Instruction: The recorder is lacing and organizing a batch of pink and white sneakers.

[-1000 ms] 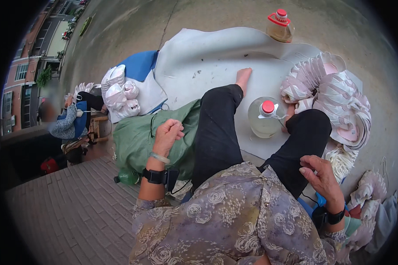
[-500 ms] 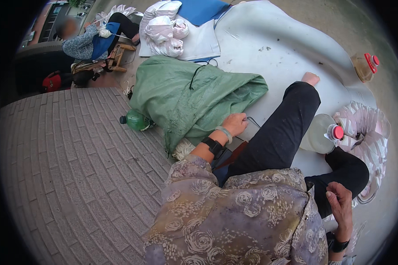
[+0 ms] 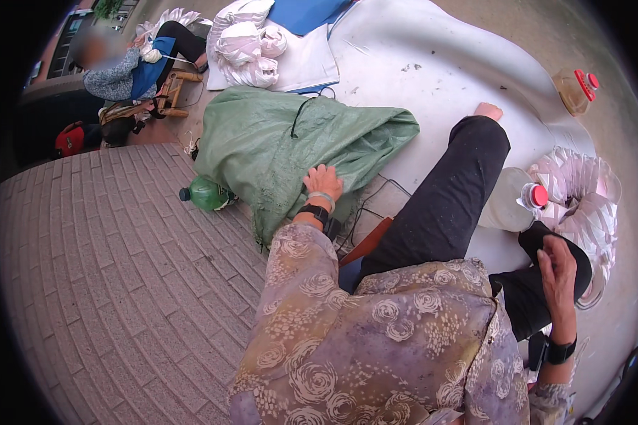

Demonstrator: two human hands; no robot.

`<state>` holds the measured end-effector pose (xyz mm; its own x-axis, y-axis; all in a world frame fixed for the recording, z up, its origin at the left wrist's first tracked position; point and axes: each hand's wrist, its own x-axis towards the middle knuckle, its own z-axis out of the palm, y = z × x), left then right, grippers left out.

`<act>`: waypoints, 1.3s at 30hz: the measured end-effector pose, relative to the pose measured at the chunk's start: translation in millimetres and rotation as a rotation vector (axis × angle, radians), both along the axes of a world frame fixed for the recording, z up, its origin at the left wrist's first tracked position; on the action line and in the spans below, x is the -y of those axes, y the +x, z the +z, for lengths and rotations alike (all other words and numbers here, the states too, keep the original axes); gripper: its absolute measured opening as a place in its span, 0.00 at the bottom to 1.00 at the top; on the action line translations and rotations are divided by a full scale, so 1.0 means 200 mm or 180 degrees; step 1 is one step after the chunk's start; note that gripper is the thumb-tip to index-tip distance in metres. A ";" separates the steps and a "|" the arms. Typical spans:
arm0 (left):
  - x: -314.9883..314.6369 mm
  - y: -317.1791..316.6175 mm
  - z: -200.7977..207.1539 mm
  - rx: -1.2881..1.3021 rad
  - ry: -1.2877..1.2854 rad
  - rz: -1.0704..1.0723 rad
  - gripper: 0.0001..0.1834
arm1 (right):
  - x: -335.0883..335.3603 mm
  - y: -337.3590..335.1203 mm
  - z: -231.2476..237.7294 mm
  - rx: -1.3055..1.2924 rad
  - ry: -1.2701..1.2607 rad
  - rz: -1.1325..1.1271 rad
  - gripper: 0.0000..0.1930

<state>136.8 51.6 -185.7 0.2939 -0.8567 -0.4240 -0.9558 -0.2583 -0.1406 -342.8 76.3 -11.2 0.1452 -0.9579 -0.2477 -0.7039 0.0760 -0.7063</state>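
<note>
Green woven-plastic sack (image 3: 262, 138): lies along the left edge of the white mat (image 3: 386, 81), its near side by the brick paving (image 3: 127, 262). Limp, creased; probably tough, slightly slick, light in itself. Contents hidden, so total weight uncertain. Best hold, I judge: a bunched fold, both hands. Long axis roughly left to right; loose, mouth-like end points right, toward the bare foot (image 3: 489, 110). Right hand (image 3: 557, 269): beside the right knee, fingers loosely extended, nothing visible held. Left hand (image 3: 324, 181): fingers spread on the sack's near side, apparently not gripping.
</note>
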 end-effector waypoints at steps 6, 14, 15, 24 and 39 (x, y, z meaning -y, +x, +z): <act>-0.09 0.05 0.06 0.0124 -0.0284 0.0250 0.24 | 0.28 -0.01 -0.34 -0.2025 -0.0032 0.0583 0.30; -0.12 0.06 0.20 0.0237 0.0697 0.0645 0.29 | 0.49 -0.11 -0.53 -0.1790 0.0403 0.0802 0.31; -0.13 0.06 0.20 0.0179 0.0634 0.0672 0.29 | 0.51 -0.08 -0.51 -0.1731 0.0586 0.0742 0.28; -0.23 0.04 0.15 -0.0494 0.0290 0.0913 0.19 | 0.47 -0.04 -0.51 -0.1528 0.0566 0.0643 0.24; -0.21 0.03 0.02 -0.1316 -0.0832 -0.0646 0.10 | 0.43 0.36 -0.42 -0.1943 0.0328 0.0776 0.23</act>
